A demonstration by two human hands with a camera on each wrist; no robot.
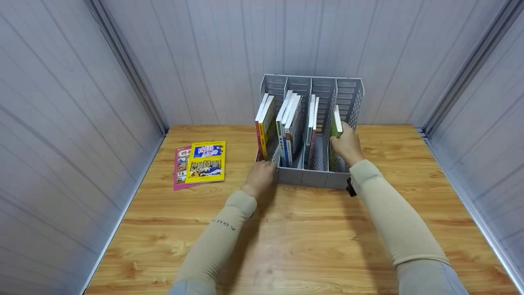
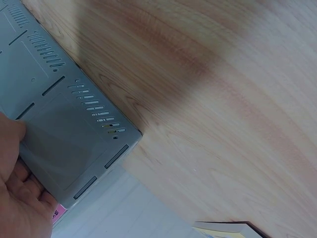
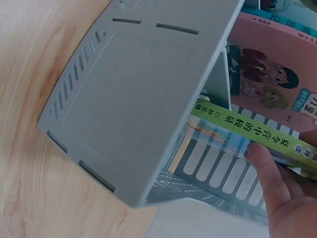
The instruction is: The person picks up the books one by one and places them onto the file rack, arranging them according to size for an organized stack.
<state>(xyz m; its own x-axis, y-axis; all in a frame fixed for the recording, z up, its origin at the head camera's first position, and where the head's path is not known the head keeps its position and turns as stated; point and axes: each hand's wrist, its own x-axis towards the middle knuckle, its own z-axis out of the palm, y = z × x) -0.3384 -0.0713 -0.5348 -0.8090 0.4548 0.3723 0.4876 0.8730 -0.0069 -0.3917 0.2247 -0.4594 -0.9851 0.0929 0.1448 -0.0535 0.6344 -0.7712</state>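
A grey four-slot file organizer [image 1: 315, 179] stands against the back wall with books upright in its slots. At its front left corner, my left hand [image 1: 260, 177] grips the low front wall; the left wrist view shows the thumb [image 2: 11, 141] on the outer face and fingers curled over the rim. My right hand [image 1: 348, 144] pinches a thin green-spined book [image 3: 247, 126] in the rightmost slot. That book stands upright near the slot's left divider. Yellow and pink books [image 1: 268, 127] fill part of the leftmost slot, with several more in the middle slots.
Left of the organizer, a yellow book [image 1: 205, 162] lies flat, partly over a pink book [image 1: 180, 168]. Both rest on the wooden table [image 1: 286, 246]. Pale panel walls [image 1: 221, 61] enclose the back and both sides.
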